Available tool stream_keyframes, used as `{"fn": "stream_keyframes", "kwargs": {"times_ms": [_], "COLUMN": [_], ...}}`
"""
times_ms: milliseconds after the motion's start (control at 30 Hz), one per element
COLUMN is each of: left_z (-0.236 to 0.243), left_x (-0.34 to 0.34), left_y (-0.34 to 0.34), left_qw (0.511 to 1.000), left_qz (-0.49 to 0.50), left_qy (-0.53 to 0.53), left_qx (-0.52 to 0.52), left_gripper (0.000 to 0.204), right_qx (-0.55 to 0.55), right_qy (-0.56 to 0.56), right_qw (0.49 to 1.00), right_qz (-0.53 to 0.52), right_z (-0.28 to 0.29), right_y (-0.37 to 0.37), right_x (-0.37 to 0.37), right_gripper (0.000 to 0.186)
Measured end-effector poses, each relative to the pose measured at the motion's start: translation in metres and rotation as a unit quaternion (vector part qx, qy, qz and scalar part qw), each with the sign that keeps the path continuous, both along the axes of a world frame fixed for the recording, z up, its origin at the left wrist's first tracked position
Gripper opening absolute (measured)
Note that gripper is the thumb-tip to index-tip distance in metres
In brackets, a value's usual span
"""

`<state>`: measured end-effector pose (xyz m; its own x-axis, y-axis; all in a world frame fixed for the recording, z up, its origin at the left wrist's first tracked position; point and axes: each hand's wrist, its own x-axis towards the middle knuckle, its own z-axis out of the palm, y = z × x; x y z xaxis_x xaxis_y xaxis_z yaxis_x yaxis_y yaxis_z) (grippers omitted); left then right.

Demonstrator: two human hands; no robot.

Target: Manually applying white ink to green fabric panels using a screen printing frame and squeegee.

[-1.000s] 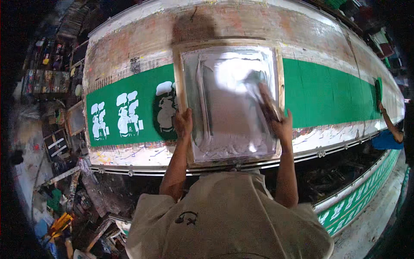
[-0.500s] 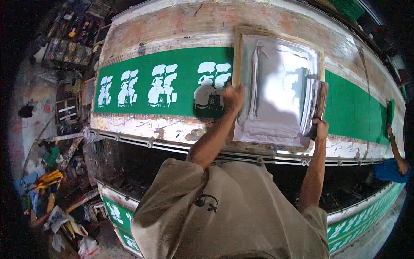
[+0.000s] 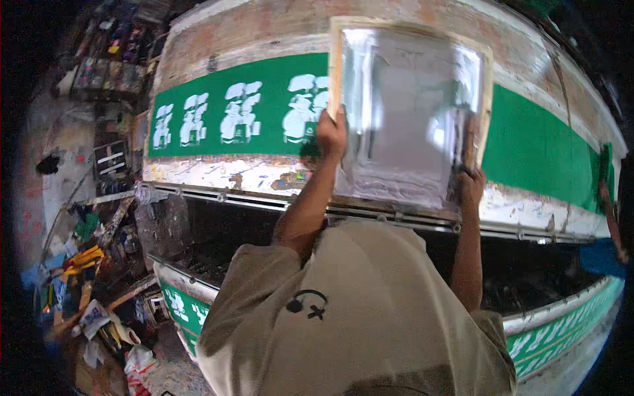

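A screen-printing frame point(image 3: 396, 119), with a pale wooden border and a grey, partly see-through mesh, stands over the green cloth point(image 3: 528, 145). It looks tilted, apparently raised off the cloth. My left hand point(image 3: 331, 135) is closed round the frame's left border. With my right hand point(image 3: 471, 185) I grip the lower end of a squeegee point(image 3: 470, 142) resting at the mesh's right side; whether those fingers also hold the border cannot be made out. White figures point(image 3: 239, 115) are printed in a row on the cloth left of the frame, which partly covers the nearest one.
The cloth lies on a long, stained table point(image 3: 264, 63) with a metal rail point(image 3: 257, 201) along its near edge. Behind me runs a second table with green printed cloth point(image 3: 561, 330). Another person's arm point(image 3: 611, 218) reaches in at far right. Clutter point(image 3: 86, 264) fills the left floor.
The frame has shifted left and tilted up, now overlapping the nearest print. Both my hands moved left with it, the squeegee still in the right.
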<state>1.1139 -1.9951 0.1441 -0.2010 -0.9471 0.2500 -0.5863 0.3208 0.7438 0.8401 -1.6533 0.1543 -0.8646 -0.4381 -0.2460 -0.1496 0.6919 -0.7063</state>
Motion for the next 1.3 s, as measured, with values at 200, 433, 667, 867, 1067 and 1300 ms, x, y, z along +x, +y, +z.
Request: {"fn": "stream_keyframes", "kwargs": {"times_ms": [200, 433, 667, 867, 1067, 1300], "left_z": [-0.008, 0.003, -0.008, -0.011, -0.018, -0.027], "left_x": [0.007, 0.014, 0.024, 0.033, 0.075, 0.080], "left_y": [0.002, 0.015, 0.023, 0.031, 0.039, 0.011], "left_qw": [1.000, 0.996, 0.996, 0.995, 0.991, 0.984], "left_qz": [-0.004, 0.005, 0.012, 0.017, -0.002, 0.018], "left_qy": [0.025, -0.006, -0.005, 0.078, 0.012, 0.061], "left_qx": [0.000, 0.093, 0.093, 0.064, 0.130, 0.164], "left_gripper": [0.048, 0.053, 0.057, 0.052, 0.055, 0.043], "right_qx": [-0.015, 0.098, 0.042, 0.033, -0.001, -0.026], "right_qy": [0.256, 0.137, 0.208, 0.240, 0.172, 0.159], "right_qw": [0.957, 0.888, 0.873, 0.871, 0.914, 0.981], "right_qz": [0.138, 0.427, 0.440, 0.428, 0.367, 0.108], "right_z": [0.061, 0.086, 0.058, 0.054, 0.058, 0.090], "right_y": [-0.015, -0.034, -0.013, 0.004, 0.011, -0.072], "right_x": [0.066, 0.114, 0.125, 0.148, 0.120, 0.016], "right_gripper": [0.027, 0.030, 0.037, 0.049, 0.052, 0.023]}}
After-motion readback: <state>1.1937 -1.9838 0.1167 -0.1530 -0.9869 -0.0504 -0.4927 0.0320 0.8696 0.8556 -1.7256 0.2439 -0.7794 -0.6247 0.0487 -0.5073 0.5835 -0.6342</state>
